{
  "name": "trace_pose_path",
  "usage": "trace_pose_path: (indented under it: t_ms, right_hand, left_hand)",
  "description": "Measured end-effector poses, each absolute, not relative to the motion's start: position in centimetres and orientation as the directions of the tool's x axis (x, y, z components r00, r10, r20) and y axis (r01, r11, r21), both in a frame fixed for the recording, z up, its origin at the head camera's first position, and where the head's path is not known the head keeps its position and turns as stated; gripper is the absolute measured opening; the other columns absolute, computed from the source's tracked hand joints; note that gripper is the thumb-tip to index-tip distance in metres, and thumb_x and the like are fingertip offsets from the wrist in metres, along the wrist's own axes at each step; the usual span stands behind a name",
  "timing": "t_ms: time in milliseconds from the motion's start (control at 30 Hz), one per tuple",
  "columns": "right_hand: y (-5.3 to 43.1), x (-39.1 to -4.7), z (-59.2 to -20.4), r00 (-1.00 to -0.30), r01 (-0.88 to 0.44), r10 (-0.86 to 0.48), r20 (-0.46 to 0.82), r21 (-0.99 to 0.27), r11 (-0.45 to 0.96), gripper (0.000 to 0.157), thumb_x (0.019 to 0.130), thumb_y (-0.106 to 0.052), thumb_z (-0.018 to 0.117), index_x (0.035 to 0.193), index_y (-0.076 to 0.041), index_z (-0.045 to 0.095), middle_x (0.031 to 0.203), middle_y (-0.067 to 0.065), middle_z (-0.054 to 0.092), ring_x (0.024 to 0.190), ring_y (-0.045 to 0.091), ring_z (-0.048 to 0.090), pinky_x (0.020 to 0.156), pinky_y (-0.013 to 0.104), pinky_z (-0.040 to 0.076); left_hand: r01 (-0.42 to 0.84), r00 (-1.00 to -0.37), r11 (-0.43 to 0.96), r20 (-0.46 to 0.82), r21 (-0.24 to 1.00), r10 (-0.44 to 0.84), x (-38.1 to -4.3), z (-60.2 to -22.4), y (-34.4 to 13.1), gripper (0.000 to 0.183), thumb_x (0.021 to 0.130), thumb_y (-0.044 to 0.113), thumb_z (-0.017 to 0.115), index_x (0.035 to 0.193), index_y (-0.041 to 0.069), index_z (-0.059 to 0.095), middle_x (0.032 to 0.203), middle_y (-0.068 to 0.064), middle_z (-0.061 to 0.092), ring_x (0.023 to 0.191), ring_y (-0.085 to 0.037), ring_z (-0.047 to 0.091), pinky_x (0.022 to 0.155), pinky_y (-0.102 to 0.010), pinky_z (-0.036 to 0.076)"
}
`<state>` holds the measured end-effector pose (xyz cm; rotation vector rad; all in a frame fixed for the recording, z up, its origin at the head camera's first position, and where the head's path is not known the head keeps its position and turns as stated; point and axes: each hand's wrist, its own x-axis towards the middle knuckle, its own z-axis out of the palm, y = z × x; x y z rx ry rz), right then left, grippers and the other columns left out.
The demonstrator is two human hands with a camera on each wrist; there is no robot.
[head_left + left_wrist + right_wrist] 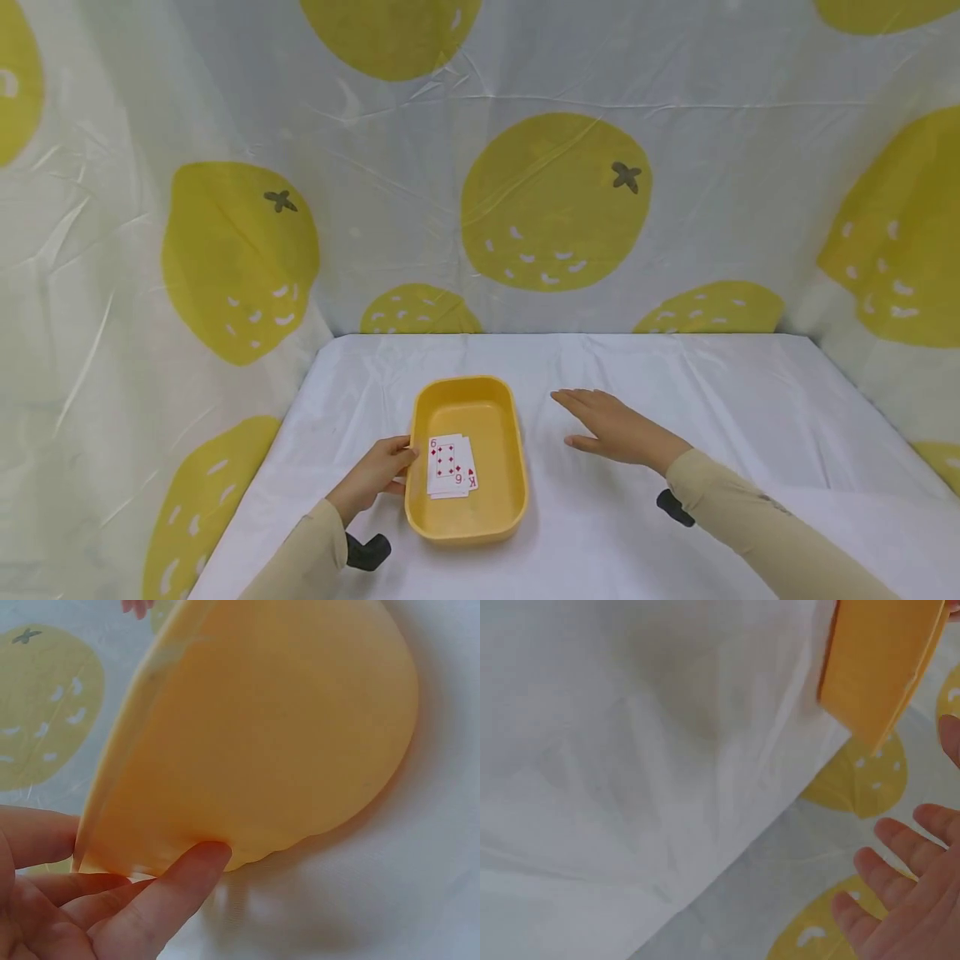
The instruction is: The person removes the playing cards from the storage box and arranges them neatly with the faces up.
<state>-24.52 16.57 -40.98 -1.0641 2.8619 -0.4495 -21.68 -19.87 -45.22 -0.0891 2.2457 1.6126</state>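
Note:
A yellow plastic tray (pixel 504 467) with rounded corners sits on the white-covered table. My left hand (pixel 375 475) holds it by the left side; in the left wrist view the thumb (pixel 199 866) presses its outer wall and other fingers are at the rim. Inside lies a small, slightly fanned stack of playing cards (pixel 450 467), a six of diamonds face up on top and a red king's corner peeking out beneath. To the right of the tray, my right hand (pixel 618 429) hovers with fingers extended, holding nothing; the right wrist view shows its fingers (pixel 885 877) spread apart.
White cloth (pixel 735 417) covers the table, lightly creased. A white curtain printed with yellow lemons (pixel 555 200) hangs behind the table and along both sides. Dark wrist straps (pixel 367 552) show below both forearms.

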Motion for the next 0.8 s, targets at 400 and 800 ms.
trace_pose_path:
  t_ms: [400,800]
  right_hand:
    - [6.4,-25.2,-39.3,-0.621,-0.773,-0.783,0.021,-0.177,0.609,0.065,0.087,-0.037,0.057,0.137,-0.003,0.033,0.136,0.01,0.039,0.124,0.025,0.034,0.105,0.042,0.02]
    - [-1.5,-26.0,-39.9,-0.609,-0.786,-0.791,-0.057,-0.087,0.612,0.073,0.082,-0.048,0.059,0.138,-0.007,0.034,0.137,0.005,0.039,0.124,0.02,0.035,0.105,0.038,0.023]
  left_hand:
    - [-0.261,-0.928,0.325,-0.329,0.909,0.176,-21.7,-45.3,-20.3,0.047,0.093,0.021,0.05,0.131,-0.006,0.039,0.11,-0.018,0.057,0.084,-0.023,0.058,0.064,-0.037,0.054]
    - [-0.25,-0.929,0.305,-0.316,0.919,0.192,-21.9,-45.8,-20.6,0.051,0.092,0.023,0.051,0.132,-0.006,0.037,0.111,-0.019,0.056,0.083,-0.023,0.058,0.064,-0.037,0.054]
